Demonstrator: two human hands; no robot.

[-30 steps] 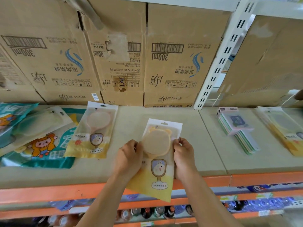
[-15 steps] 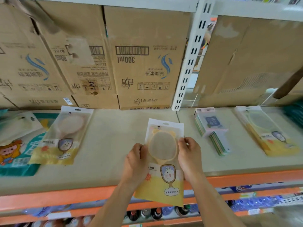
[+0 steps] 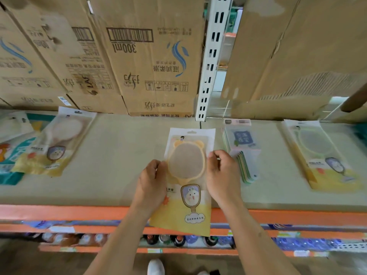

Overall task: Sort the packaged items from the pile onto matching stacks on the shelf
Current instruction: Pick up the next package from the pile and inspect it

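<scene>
I hold a packaged hand mirror with bear ears and a yellow-bottomed bag (image 3: 188, 175) over the front of the shelf. My left hand (image 3: 152, 180) pinches its left edge and my right hand (image 3: 223, 175) pinches its right edge. A similar mirror package (image 3: 57, 143) lies on the shelf at the left, beside the mixed pile (image 3: 14, 147). To the right lies a stack of pastel packages (image 3: 241, 153), and further right a stack of green-rimmed mirror packages (image 3: 321, 155).
Cardboard boxes (image 3: 151, 62) line the back of the beige shelf board (image 3: 123, 147). A white slotted upright (image 3: 210, 56) stands behind the middle. An orange shelf rail (image 3: 59, 212) runs along the front, with bottles (image 3: 164, 240) on the level below.
The view has swung to the right, so the pile and boxes slid left and the right-hand stacks came nearer centre. Both hands keep the same hold on the package.
</scene>
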